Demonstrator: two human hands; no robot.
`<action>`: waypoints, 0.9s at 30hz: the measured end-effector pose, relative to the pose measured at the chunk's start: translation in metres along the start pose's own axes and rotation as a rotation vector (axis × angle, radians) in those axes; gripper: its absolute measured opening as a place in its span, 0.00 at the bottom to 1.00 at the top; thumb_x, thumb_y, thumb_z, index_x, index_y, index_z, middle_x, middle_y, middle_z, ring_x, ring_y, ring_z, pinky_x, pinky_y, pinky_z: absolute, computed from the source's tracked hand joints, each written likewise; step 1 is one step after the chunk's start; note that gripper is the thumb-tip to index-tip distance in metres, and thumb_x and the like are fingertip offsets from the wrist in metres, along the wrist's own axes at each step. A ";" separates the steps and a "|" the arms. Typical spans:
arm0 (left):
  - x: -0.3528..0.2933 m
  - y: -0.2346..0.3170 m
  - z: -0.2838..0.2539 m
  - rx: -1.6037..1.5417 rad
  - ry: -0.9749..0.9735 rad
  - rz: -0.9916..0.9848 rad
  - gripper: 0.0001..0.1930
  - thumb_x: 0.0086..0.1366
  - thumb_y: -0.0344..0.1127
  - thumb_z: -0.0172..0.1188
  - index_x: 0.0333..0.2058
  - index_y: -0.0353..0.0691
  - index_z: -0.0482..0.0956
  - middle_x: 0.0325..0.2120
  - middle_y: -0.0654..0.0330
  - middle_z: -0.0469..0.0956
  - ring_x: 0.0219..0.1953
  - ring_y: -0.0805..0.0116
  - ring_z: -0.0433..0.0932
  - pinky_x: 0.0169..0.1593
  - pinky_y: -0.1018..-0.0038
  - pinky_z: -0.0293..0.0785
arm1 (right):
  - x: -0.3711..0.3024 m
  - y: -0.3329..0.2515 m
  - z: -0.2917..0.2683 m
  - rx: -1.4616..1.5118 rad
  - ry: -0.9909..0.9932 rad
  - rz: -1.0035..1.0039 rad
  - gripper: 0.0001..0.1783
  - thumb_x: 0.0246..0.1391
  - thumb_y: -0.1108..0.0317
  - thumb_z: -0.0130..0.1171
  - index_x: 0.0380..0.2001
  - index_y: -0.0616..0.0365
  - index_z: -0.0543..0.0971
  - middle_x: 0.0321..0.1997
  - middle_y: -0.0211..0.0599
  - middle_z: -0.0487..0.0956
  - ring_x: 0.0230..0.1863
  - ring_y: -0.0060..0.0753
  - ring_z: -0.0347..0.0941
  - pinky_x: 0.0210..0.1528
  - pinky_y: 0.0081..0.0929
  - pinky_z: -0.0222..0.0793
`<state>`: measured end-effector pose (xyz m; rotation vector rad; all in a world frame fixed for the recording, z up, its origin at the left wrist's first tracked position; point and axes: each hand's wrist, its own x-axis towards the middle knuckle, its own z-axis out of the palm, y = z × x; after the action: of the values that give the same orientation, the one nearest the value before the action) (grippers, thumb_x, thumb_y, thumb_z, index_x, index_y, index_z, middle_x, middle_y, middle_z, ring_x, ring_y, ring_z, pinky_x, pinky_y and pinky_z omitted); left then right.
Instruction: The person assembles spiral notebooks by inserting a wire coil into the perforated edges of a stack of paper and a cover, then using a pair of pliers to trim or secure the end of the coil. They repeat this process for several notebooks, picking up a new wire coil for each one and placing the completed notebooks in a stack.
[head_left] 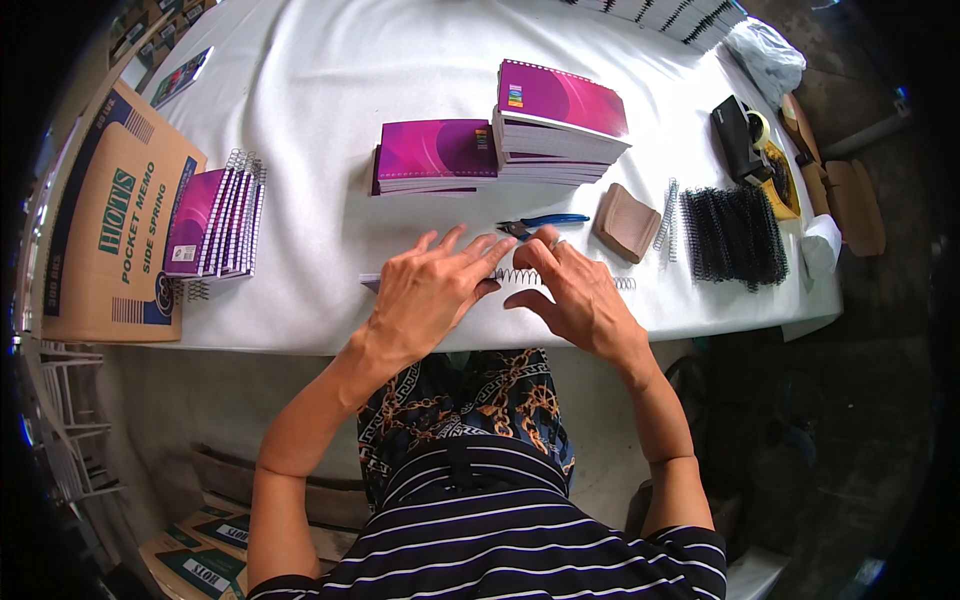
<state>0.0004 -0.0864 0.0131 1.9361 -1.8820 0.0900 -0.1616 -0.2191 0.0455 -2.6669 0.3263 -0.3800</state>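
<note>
The left hand (425, 290) is lying over a pad (369, 281), fingers fanned out — whether its thumb is pinching anything, I can't tell. The right hand (585, 295) is curving over the coil (517, 276), thumb and forefinger parted around it. The pad is resting near the front of the table (300, 250), mostly hidden, while the coil is showing between and beyond the hands. They're apparently threading the coil into the pad; the next move is probably calling for steady turning — the pliers (555, 219) are lying just beyond.
</note>
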 end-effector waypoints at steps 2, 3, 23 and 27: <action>0.000 0.004 -0.001 -0.035 -0.033 -0.067 0.33 0.59 0.44 0.66 0.64 0.62 0.68 0.52 0.62 0.80 0.51 0.57 0.81 0.50 0.63 0.79 | 0.001 0.006 0.004 -0.070 0.084 -0.130 0.13 0.54 0.70 0.63 0.41 0.57 0.73 0.33 0.38 0.75 0.32 0.43 0.76 0.34 0.38 0.71; 0.001 0.006 -0.003 -0.053 -0.050 -0.100 0.32 0.59 0.44 0.66 0.64 0.63 0.69 0.52 0.62 0.80 0.49 0.59 0.82 0.47 0.65 0.81 | 0.000 0.009 0.005 -0.105 0.126 -0.194 0.12 0.55 0.70 0.63 0.41 0.57 0.73 0.31 0.38 0.75 0.30 0.43 0.76 0.33 0.39 0.71; -0.014 -0.008 -0.025 0.036 -0.136 -0.072 0.44 0.50 0.50 0.70 0.67 0.63 0.62 0.51 0.64 0.80 0.45 0.61 0.81 0.40 0.65 0.81 | 0.013 0.076 -0.048 0.753 -0.477 -0.106 0.34 0.56 0.41 0.60 0.51 0.62 0.80 0.56 0.48 0.79 0.59 0.45 0.73 0.61 0.40 0.67; -0.011 -0.017 -0.024 0.074 -0.114 -0.108 0.45 0.51 0.50 0.70 0.68 0.60 0.61 0.51 0.60 0.79 0.42 0.60 0.82 0.39 0.65 0.81 | 0.028 0.064 -0.026 0.665 -0.460 0.008 0.31 0.56 0.43 0.60 0.52 0.56 0.82 0.50 0.46 0.81 0.50 0.46 0.78 0.53 0.38 0.71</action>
<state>0.0216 -0.0685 0.0264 2.1299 -1.8642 0.0172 -0.1538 -0.2931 0.0460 -2.0129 0.0477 0.1234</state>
